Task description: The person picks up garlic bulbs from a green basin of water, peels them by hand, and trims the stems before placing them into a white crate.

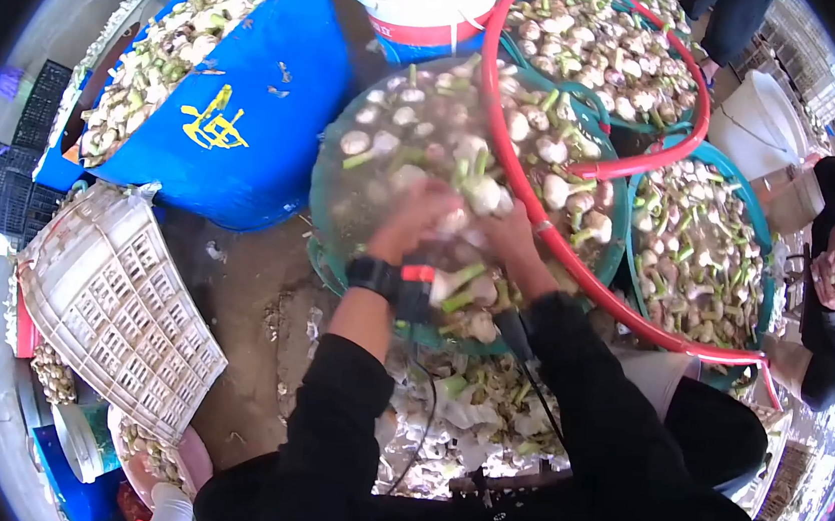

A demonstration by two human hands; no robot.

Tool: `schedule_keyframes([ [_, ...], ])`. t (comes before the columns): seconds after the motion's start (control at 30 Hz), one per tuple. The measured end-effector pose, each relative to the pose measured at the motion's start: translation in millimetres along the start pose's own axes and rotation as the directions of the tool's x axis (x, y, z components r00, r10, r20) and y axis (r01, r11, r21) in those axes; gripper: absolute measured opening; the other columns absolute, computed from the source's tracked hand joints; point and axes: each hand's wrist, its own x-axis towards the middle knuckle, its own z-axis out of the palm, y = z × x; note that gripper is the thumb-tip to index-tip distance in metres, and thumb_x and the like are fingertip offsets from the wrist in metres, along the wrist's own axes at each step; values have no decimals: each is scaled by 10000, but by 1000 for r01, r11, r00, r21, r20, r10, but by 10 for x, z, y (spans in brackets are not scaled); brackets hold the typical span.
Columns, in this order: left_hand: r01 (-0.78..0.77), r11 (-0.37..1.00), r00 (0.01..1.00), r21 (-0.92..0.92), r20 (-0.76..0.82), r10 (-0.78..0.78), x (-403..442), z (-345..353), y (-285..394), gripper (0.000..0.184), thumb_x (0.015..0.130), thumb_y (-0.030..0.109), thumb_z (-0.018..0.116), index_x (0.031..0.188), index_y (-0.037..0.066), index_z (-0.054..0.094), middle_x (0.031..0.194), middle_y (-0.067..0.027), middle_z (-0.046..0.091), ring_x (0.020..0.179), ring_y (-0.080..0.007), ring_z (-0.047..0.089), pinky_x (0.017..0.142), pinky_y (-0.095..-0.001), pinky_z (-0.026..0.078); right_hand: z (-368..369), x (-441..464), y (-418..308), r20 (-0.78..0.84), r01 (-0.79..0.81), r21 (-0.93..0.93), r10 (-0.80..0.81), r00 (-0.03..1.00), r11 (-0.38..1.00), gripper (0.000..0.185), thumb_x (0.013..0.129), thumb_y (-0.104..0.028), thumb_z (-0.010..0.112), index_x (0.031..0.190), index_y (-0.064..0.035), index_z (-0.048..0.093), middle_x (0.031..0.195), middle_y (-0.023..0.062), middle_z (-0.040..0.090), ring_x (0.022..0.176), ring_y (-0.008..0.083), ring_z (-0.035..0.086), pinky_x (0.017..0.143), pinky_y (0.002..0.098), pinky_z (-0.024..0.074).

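Both my hands are over a large round green tub (619,235) of murky water, full of garlic bulbs (551,149) with short green stems. My left hand (413,222), with a dark band at the wrist, is smeared by motion among the bulbs left of the tub's middle. To its right, my right hand (508,237) reaches in beside a pale garlic bulb (485,196); its fingertips are partly hidden, so a grip cannot be made out. A dark device with a red part (417,279) shows at my left wrist.
A red hose (533,206) loops over the tubs. More garlic fills a green-rimmed tub (766,244) at right and a blue tub (284,77) at left. A white bucket (422,5) stands behind. A slatted plastic basket (132,298) leans at left. Another person's hands (834,265) show at right.
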Motion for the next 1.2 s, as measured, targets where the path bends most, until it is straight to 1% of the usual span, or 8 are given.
schedule_keyframes([
  [0.1, -89, 978, 994, 189, -44, 99, -15, -213, 272, 266, 776, 239, 600, 961, 110, 458, 1010, -65, 541, 806, -199, 592, 556, -330, 524, -331, -312, -629, 234, 143, 385, -246, 941, 912, 699, 688, -151, 639, 1256, 25, 271, 1039, 124, 521, 914, 203, 530, 767, 302, 437],
  [0.33, 389, 874, 921, 291, -115, -372, -883, -589, -228, 560, 752, 268, 589, 1207, 101, 309, 1013, -81, 537, 764, -211, 603, 546, -399, 528, -937, -983, -605, 421, 181, -716, 211, 882, 674, 691, 657, -180, 640, 1209, 69, 307, 944, 271, 524, 803, 348, 571, 709, 366, 462],
  [0.53, 491, 871, 871, 13, -31, -490, -483, -229, -609, 418, 773, 287, 539, 1125, 104, 410, 974, -60, 557, 810, -205, 583, 625, -437, 521, -539, -636, 311, 284, -95, -473, 253, 925, 876, 422, 623, -211, 648, 879, 92, 502, 812, 191, 580, 795, 261, 584, 663, 352, 476],
  [0.67, 500, 855, 863, -136, -7, -506, -31, -121, -532, 287, 798, 305, 510, 1013, 116, 510, 966, -35, 568, 852, -192, 572, 658, -457, 517, -447, -450, -229, 537, -370, 663, -68, 841, 651, 340, 773, -87, 544, 1102, -37, 475, 943, 24, 529, 811, 141, 534, 706, 251, 438],
  [0.8, 451, 856, 887, -252, 19, -461, 118, -254, -183, 260, 799, 279, 521, 1018, 140, 513, 955, -28, 568, 864, -190, 562, 728, -482, 488, -272, 2, -401, 464, -389, 456, 159, 872, 801, 316, 790, -95, 533, 1096, -30, 485, 965, 31, 534, 835, 151, 541, 741, 278, 442],
  [0.9, 319, 889, 944, -328, 26, -329, 246, -398, -46, 250, 832, 254, 487, 1030, 102, 502, 944, -89, 576, 857, -249, 573, 760, -498, 482, -316, 131, -517, 473, 357, 151, -385, 793, 922, 313, 733, 15, 542, 1043, -4, 504, 1072, 86, 478, 964, 176, 508, 803, 322, 464],
  [1.07, 296, 757, 954, -582, 149, -258, 471, -382, 159, 305, 829, 256, 448, 1025, 25, 485, 950, -132, 574, 881, -303, 572, 771, -489, 482, -353, 259, -692, 485, -405, 691, 31, 874, 598, 457, 830, -164, 484, 1228, 15, 349, 1181, 65, 430, 989, 182, 483, 790, 359, 440],
  [1.2, 269, 943, 962, -195, 112, -251, 323, -502, 362, 335, 820, 281, 454, 1017, 12, 490, 939, -137, 570, 788, -292, 594, 691, -425, 505, -826, -291, -804, 348, -158, 527, -42, 937, 835, 539, 790, -186, 539, 1247, -7, 317, 1129, 74, 470, 950, 197, 503, 758, 345, 446],
])
